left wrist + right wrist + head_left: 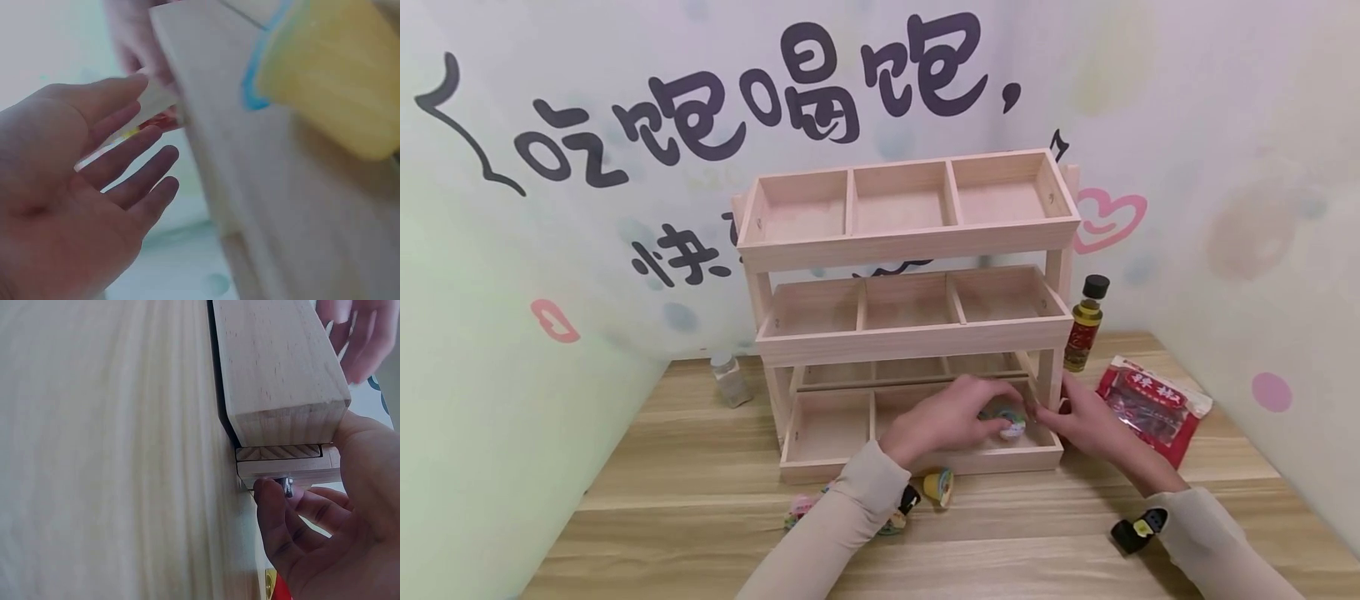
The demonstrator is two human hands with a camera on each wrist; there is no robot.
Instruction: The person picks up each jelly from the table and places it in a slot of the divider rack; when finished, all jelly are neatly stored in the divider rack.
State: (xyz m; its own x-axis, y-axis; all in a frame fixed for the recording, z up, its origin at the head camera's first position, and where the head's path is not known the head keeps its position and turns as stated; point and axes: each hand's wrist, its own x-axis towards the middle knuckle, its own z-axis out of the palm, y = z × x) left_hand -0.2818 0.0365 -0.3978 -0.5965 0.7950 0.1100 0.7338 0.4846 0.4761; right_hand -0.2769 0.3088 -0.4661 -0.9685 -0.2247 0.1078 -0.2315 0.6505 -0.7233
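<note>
Right hand (pixel 362 519) pinches a small bolt (pixel 287 486) low on the right of the rack (pixel 917 243), left hand (pixel 942 418) fingers apart over its bottom tray (pixel 917 465); tip-only grip could slip, dropping the bolt.

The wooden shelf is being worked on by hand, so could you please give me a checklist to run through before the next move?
1. Right hand on the bolt: ok, fingertips pinch it.
2. Bolt fully in: cannot tell, fingers partly cover it.
3. Left hand relaxed: ok, fingers loosely extended.
4. Yellow cup upright: not ok, tipped on its side.
5. Oil bottle upright: ok.
</note>
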